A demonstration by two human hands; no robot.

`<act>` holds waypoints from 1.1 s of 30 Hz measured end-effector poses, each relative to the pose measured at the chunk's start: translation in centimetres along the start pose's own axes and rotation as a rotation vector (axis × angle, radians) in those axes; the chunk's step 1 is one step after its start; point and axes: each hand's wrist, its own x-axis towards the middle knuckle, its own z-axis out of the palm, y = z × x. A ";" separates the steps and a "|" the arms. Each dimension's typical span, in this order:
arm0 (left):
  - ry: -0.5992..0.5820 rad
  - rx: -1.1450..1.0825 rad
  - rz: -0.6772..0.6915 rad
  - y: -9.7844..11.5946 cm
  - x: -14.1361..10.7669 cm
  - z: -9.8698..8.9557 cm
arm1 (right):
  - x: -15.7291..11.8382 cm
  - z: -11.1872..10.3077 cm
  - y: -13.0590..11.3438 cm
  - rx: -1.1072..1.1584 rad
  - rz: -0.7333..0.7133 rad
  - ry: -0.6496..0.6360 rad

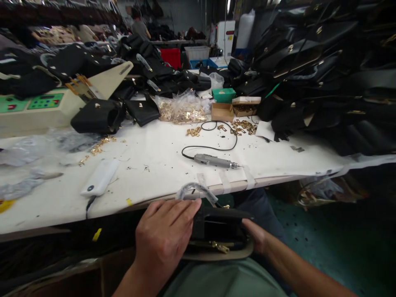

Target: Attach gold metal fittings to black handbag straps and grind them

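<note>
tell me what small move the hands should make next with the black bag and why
Probably ease the mouth of the black bag a little wider with the left hand while the right hand braces its other end: both hands are on it, and its opening, by the gold zipper pull, shows only as a dark gap.

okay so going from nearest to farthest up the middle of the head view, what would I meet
Held black bag, gray corded tool, small gold pieces, brown cardboard box, green box, red bin.
</note>
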 end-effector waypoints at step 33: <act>-0.142 -0.026 -0.118 -3.7 -1.9 4.5 | -2.8 11.7 -7.3 -1.254 -1.381 -0.105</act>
